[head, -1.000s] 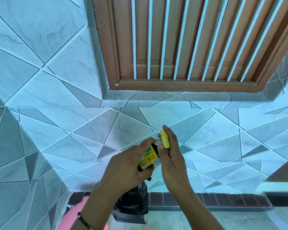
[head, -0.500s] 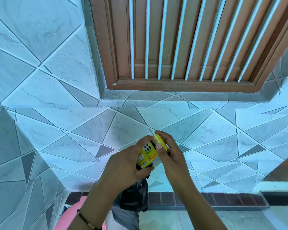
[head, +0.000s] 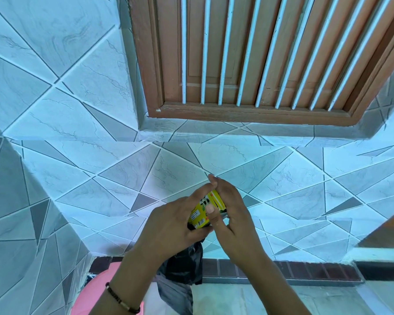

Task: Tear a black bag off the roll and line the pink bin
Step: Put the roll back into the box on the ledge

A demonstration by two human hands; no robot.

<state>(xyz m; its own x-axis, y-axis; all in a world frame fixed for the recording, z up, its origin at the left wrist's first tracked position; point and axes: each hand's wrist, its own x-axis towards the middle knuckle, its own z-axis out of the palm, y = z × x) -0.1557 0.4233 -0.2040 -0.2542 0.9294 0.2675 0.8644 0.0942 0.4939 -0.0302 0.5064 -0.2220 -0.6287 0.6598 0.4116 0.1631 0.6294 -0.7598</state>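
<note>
The bag roll [head: 201,214] wears a yellow printed label and sits between both hands at chest height before the tiled wall. My left hand [head: 175,226] wraps it from the left, thumb across the label. My right hand [head: 231,212] presses on the roll's right end, fingers curled over the yellow edge. A loose length of black bag [head: 183,267] hangs down from the roll under my left wrist. The pink bin [head: 93,294] shows only as a curved rim at the bottom left, mostly hidden by my left forearm.
A grey-and-white tiled wall [head: 100,178] fills the view, with a corner jutting out on the left. A brown wooden barred window [head: 248,60] sits above a tiled ledge. A dark brick strip [head: 282,269] runs along the floor edge.
My right hand has come down from holding the yellow end piece up and apart to pressing it against the roll. Both hands have drawn together; the view has shifted slightly.
</note>
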